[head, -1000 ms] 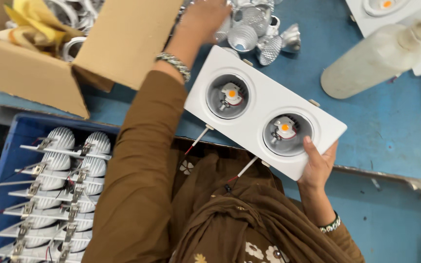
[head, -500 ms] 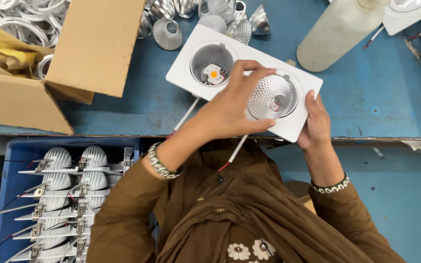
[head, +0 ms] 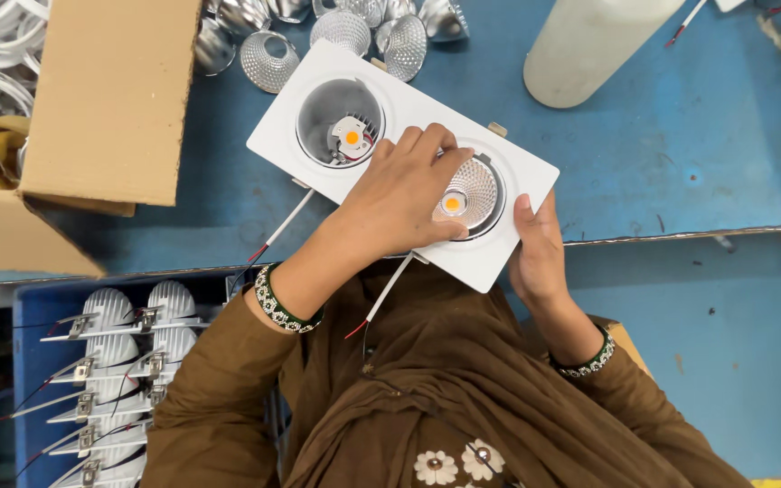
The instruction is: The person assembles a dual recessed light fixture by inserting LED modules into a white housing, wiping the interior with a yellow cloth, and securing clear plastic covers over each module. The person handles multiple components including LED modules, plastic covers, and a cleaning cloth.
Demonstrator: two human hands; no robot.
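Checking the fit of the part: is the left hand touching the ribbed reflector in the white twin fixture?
Touching. The head view shows the left hand fingertips lying on the rim of the ribbed reflector, with no gap.

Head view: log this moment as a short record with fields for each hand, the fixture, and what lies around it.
Left hand: left hand lies over the white double light fixture, fingers at the reflector cup seated in its right socket
Right hand: right hand grips the fixture's lower right edge
Left socket: open, no cup, small lamp chip showing
Table: blue table with loose reflector cups behind the fixture
Left side: cardboard box
Below: blue crate of white lamp bodies
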